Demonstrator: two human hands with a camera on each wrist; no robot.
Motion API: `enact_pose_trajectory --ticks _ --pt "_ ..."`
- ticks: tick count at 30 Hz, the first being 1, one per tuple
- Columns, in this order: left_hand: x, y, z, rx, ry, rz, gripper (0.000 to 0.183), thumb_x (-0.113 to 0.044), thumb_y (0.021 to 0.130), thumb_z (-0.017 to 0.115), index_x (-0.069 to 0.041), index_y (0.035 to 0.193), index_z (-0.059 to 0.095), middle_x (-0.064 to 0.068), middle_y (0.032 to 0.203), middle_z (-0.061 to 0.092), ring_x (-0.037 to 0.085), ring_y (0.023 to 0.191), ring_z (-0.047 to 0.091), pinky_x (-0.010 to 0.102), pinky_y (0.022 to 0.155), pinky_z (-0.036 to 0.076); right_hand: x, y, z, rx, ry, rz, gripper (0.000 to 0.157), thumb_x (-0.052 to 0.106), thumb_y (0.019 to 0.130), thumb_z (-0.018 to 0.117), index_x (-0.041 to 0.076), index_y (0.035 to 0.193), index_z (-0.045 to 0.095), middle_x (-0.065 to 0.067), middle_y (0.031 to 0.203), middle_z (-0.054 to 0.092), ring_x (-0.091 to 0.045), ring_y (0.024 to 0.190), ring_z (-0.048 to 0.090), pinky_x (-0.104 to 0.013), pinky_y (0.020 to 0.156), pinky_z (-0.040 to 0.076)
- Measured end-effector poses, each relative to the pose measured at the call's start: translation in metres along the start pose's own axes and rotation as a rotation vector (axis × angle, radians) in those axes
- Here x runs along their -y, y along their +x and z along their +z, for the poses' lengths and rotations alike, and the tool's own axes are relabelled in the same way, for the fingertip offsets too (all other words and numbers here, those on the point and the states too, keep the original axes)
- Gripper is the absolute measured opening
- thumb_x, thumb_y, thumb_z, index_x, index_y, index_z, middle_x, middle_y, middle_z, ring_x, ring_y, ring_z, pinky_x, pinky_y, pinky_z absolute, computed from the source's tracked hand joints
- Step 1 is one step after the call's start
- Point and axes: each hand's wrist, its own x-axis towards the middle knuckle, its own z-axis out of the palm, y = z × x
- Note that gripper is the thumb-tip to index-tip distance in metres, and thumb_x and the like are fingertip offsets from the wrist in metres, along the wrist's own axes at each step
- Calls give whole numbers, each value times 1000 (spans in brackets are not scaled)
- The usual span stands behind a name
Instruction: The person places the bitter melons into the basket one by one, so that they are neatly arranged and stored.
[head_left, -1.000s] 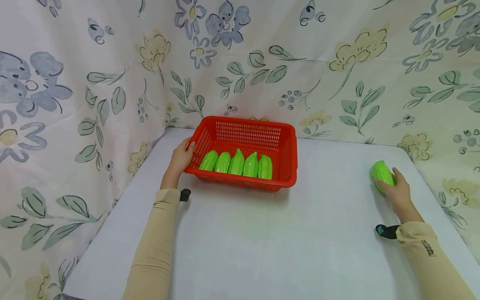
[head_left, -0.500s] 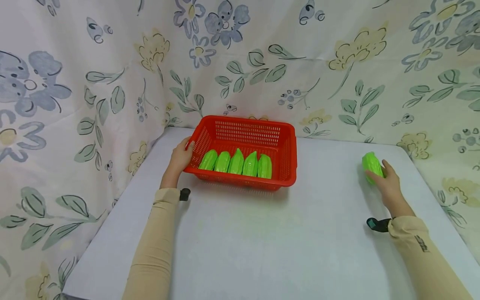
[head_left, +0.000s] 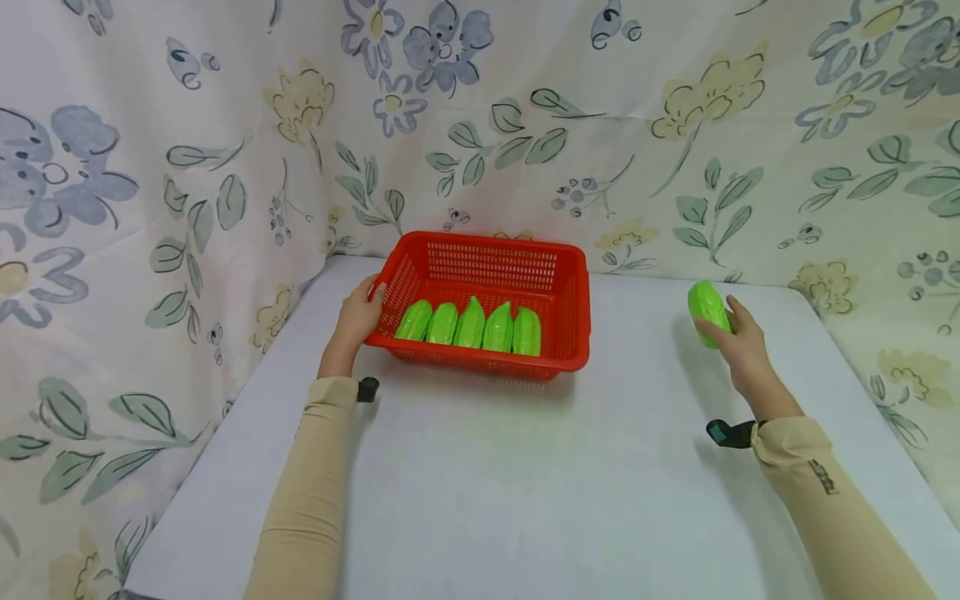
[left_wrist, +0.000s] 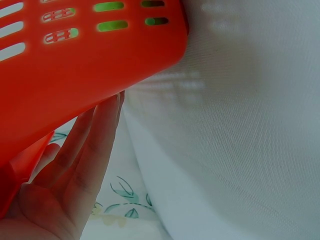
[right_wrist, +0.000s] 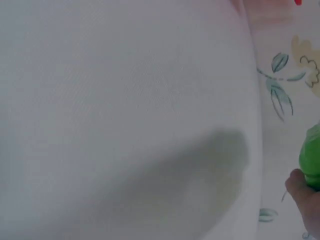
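A red plastic basket [head_left: 480,360] with slotted walls stands toward the back of the table. Several bright green bitter melons [head_left: 470,323] lie side by side in it along the near wall. My left hand [head_left: 358,317] grips the basket's left end, its thumb at the rim; in the left wrist view, the fingers [left_wrist: 97,145] reach along the outside of the wall. Off to the right, my right hand [head_left: 742,337] holds another ridged green bitter melon [head_left: 708,312] above the table, thumb on its near side. Only part of that melon [right_wrist: 311,157] enters the right wrist view.
The white table [head_left: 525,483] spreads in front of and to the right of the basket. A flowered curtain [head_left: 495,125] hangs behind it and along both sides. A dark wrist camera [head_left: 729,433] juts inward from the right cuff.
My right hand has carried the bitter melon left and up, toward the basket, with its shadow now apart from it. The left hand and basket have stayed put.
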Motion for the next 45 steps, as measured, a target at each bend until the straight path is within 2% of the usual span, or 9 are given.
enact_pose_trajectory --ticks 11,17,26,33,45 --pt "1 0 0 -4 -1 3 55 -40 106 33 -16 155 27 19 151 42 33 113 50 54 101 44 40 -7 29 36 19 -96 84 42 100 49 15 157 -6 -19 164 5 -45 146 18 -59 116 21" --pt "2 0 0 -5 -1 1 55 -40 106 34 -16 155 27 19 151 41 33 114 50 54 102 42 58 -9 45 22 42 -125 85 41 99 52 14 158 -3 -17 164 11 -42 145 22 -57 117 23" --pt "3 0 1 -4 -3 1 55 -39 106 34 -16 155 27 20 150 42 34 113 50 55 102 43 73 -9 62 13 79 -144 84 39 99 53 12 158 0 -18 163 13 -40 145 25 -54 117 24" --pt "3 1 1 2 3 -7 56 -40 106 33 -16 155 26 20 150 42 33 110 51 53 98 45 85 -9 75 19 74 -137 84 42 98 54 15 158 2 -16 163 16 -37 144 28 -53 117 27" --pt "2 2 0 2 1 -3 55 -40 106 33 -16 155 26 19 151 41 33 113 50 54 100 44 97 -13 93 41 98 -160 80 38 98 54 16 158 7 -16 162 23 -35 138 33 -51 115 32"
